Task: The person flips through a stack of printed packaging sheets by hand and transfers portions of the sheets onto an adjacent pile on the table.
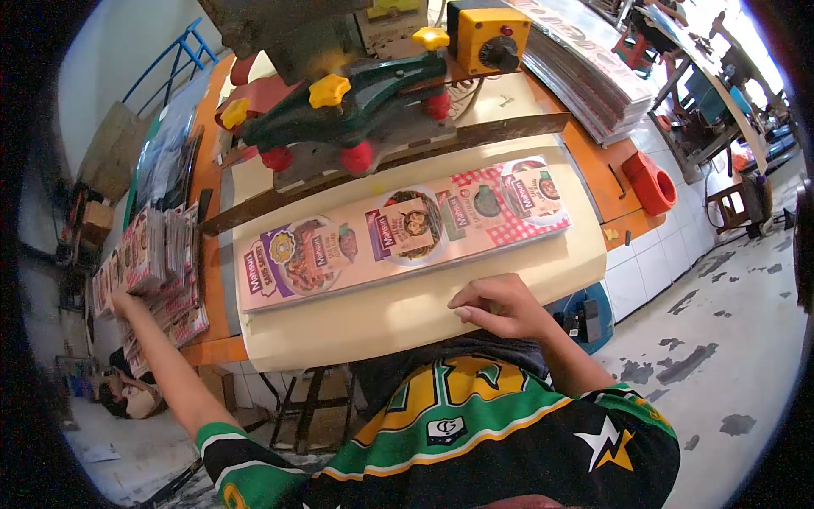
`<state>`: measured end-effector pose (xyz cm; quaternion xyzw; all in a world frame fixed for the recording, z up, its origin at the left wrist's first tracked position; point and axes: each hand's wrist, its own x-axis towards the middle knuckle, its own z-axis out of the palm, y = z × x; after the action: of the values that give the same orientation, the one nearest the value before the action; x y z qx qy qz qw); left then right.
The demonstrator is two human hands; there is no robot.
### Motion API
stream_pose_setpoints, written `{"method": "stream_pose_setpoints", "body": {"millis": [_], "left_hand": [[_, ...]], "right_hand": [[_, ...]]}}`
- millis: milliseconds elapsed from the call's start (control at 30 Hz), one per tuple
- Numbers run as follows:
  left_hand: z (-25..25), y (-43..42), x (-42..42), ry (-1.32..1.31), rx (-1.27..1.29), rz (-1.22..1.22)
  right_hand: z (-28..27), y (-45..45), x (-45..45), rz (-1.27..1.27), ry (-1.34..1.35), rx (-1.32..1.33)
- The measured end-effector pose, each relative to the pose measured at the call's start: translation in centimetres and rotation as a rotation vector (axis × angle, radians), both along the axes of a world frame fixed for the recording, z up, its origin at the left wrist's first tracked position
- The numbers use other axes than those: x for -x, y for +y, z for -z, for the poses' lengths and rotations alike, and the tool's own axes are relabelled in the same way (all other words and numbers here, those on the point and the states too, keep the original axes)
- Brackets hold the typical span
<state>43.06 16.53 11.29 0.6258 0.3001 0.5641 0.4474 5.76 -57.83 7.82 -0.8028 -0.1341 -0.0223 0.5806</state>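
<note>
My left hand (127,305) is stretched out to the left against a pile of printed food sheets (161,254); its fingers are mostly hidden, so their grip does not show. Over the near edge of the cream padded board (390,322) hovers my right hand (504,307), its fingers loosely bent, thumb and index slightly apart, nothing visible in them. Just beyond it, a long stack of printed food-label sheets (339,276) lies at a slant across the board. The sheets show dishes on a pink background.
Behind the board stands a dark green press machine (356,119) with yellow knobs and an orange control box (492,42). A metal bar (509,131) crosses in front of it. A red tape dispenser (651,182) sits at the right table edge; more stacked sheets (585,76) lie behind.
</note>
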Motion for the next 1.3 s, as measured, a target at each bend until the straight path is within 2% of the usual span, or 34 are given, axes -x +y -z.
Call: {"method": "stream_pose_setpoints", "body": {"millis": [200,300,367,400,433,533,633,733,767,867,933,1000,1100,1133,1200,1300], "left_hand": [[-2.7,-3.3,3.1,-0.036,-0.098,-0.010],[-5.9,-13.6,10.4,-0.184,-0.315,0.095],[-6.9,-23.0,16.6,-0.294,-0.480,0.266],[-6.4,-25.7,18.5,-0.296,-0.528,0.352],[-5.8,-27.6,20.2,-0.297,-0.578,0.435],[-1.5,-31.1,23.6,-0.059,-0.623,0.568],[0.8,-35.2,24.7,0.306,-0.512,0.685],[1.6,-38.8,25.1,0.432,-0.408,0.690],[2.4,-38.6,24.9,0.431,-0.404,0.689],[4.6,-37.9,24.0,0.508,-0.418,0.699],[4.9,-37.5,23.8,0.528,-0.349,0.812],[4.7,-37.7,24.0,0.534,-0.337,0.805],[5.3,-37.6,23.9,0.489,-0.427,0.765],[5.2,-37.6,24.0,0.502,-0.425,0.755],[5.1,-37.8,24.2,0.512,-0.417,0.747],[4.7,-38.2,24.4,0.512,-0.359,0.782]], "right_hand": [[-1.6,-0.2,1.2,0.032,0.114,-0.157],[-2.9,-2.9,2.1,0.281,-0.044,-0.005],[-3.7,-5.2,2.6,0.546,-0.062,-0.035],[-4.5,-5.6,2.2,0.729,-0.066,-0.132],[-4.5,-7.0,2.0,0.834,-0.082,-0.090],[-4.8,-9.6,0.8,1.005,-0.103,0.256],[-3.5,-10.7,0.1,0.917,-0.013,0.336],[-4.1,-9.4,-0.8,0.823,0.130,0.340],[-4.5,-9.0,-0.9,0.791,0.122,0.485],[-5.5,-8.1,-1.6,0.793,0.203,0.604],[-6.2,-7.5,-2.1,0.800,0.210,0.653],[-5.9,-7.8,-2.6,0.808,0.223,0.702],[-3.1,-11.1,-3.4,0.819,0.233,0.293],[-2.8,-11.7,-3.5,0.820,0.232,0.296],[-2.6,-13.2,-3.8,0.769,0.319,0.124],[-2.2,-15.1,-4.4,0.684,0.427,0.090]]}}
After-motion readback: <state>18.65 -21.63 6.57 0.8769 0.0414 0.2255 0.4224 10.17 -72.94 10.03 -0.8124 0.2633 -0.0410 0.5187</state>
